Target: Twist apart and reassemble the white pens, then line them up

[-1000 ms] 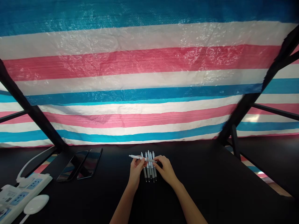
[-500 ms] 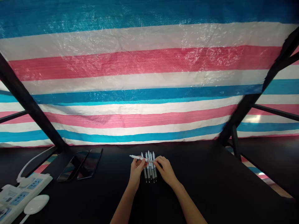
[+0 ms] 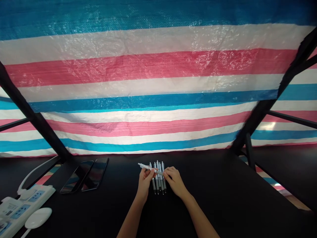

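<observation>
White pen [image 3: 148,168], slightly steeper now, pinched in left fingers [image 3: 148,173], tip between right fingers [image 3: 166,172], above lined-up pens [image 3: 159,185].

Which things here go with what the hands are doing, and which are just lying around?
In use:
left hand
right hand
white pen
row of pens

Lying around:
two smartphones
power strip
round white device

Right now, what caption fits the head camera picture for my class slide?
Left hand and right hand hold a white pen over lined-up pens on a black table.
</observation>
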A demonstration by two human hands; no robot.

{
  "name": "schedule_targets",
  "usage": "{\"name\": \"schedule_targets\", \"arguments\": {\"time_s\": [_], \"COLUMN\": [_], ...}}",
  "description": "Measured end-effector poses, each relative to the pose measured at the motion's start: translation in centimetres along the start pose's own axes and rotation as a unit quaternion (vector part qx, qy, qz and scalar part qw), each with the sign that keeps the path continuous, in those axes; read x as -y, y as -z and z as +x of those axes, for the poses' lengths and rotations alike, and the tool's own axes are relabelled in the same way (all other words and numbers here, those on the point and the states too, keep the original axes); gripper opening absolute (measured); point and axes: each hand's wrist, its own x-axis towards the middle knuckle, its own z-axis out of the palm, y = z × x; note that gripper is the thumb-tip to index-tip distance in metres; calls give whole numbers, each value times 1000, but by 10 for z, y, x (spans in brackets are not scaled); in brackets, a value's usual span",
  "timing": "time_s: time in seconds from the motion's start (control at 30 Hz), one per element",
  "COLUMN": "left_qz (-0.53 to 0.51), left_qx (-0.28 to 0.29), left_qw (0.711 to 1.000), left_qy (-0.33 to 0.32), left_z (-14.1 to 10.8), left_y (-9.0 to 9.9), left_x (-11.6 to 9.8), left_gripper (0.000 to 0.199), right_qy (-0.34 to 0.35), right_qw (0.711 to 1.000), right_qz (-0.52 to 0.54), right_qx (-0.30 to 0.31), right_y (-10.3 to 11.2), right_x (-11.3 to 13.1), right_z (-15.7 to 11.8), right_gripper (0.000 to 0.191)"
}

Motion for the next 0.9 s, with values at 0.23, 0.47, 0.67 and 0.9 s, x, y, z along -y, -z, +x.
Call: {"name": "schedule_targets", "arguments": {"time_s": [0.23,0.47,0.67,0.9], "left_qz": [-28,-33,-50,-58], "left_qx": [-58,-67,-56,-42], "left_qw": [998,997,997,997], "left_qy": [-19,5,27,37], "left_z": [-3,-3,-2,-1], "left_y": [-2,4,6,9], "left_x": [-4,-10,-11,-12], "left_gripper": [79,98,92,84], "right_qy": [15,-3,-47,-137], "right_qw": [1000,999,990,959], "right_qz": [13,30,105,194], "right_qx": [21,-28,-76,-157], "right_y": [1,3,3,0], "right_x": [8,4,0,-10], "right_z": [-3,-2,-1,1], "right_gripper": [45,35,44,55]}}
